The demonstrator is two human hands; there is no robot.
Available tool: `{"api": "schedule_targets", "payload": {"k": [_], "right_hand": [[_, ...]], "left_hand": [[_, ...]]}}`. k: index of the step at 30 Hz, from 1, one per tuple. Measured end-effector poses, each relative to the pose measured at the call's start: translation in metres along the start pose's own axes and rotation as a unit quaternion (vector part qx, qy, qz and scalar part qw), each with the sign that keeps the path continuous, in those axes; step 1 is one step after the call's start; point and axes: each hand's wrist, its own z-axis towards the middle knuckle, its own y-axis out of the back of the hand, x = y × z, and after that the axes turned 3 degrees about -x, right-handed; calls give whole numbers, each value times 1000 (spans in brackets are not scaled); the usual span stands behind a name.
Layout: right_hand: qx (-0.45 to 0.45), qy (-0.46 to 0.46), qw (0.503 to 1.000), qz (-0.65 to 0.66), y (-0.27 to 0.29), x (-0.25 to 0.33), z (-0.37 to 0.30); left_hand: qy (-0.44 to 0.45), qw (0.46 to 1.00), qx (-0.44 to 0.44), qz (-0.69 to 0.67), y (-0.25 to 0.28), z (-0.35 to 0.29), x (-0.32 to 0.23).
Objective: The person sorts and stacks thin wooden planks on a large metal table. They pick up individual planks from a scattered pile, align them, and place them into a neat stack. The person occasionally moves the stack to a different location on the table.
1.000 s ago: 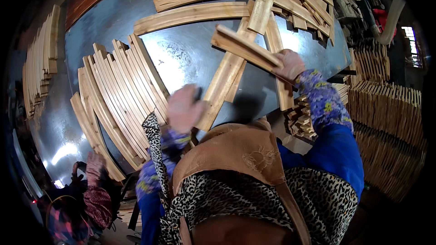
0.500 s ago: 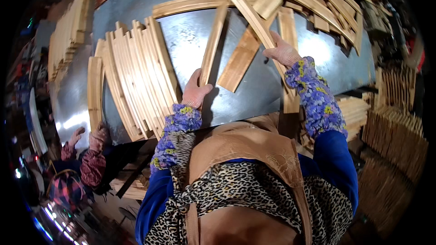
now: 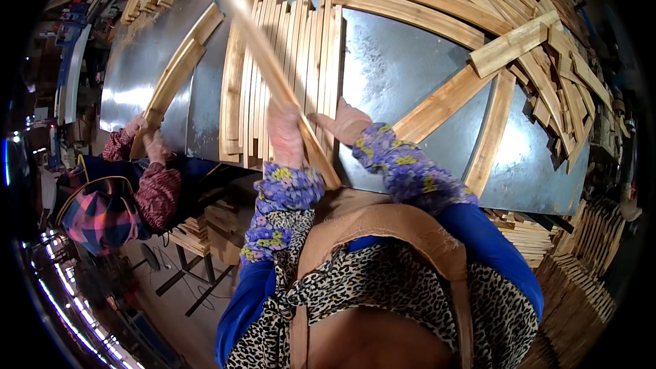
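Tabletop (image 3: 396,82), left hand (image 3: 285,138) clasping slat (image 3: 263,60), right hand (image 3: 348,125) outstretched

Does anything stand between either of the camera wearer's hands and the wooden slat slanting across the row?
Nothing visible does. The left hand has its grip directly on the slat; the right hand is close beside it, no other piece showing between them, though blur hides whether it touches.

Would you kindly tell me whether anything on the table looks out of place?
The heap of boards on the right lies crisscrossed and askew, one short board slanting on top, unlike the tidy row near the left hand.
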Motion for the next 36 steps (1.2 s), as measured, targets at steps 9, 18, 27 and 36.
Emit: {"api": "schedule_targets", "payload": {"k": [9, 18, 27, 36], "right_hand": [[-352, 26, 929, -110, 63, -66, -45], [-438, -385, 813, 10, 112, -107, -66], [-434, -188, 832, 290, 98, -189, -185], [-343, -38, 753, 561, 57, -249, -65]], "left_hand": [[143, 984, -33, -98, 18, 65, -21], [-71, 858, -103, -498, 265, 296, 3], [43, 996, -47, -58, 37, 150, -54], [377, 832, 406, -21, -165, -36, 95]]}}
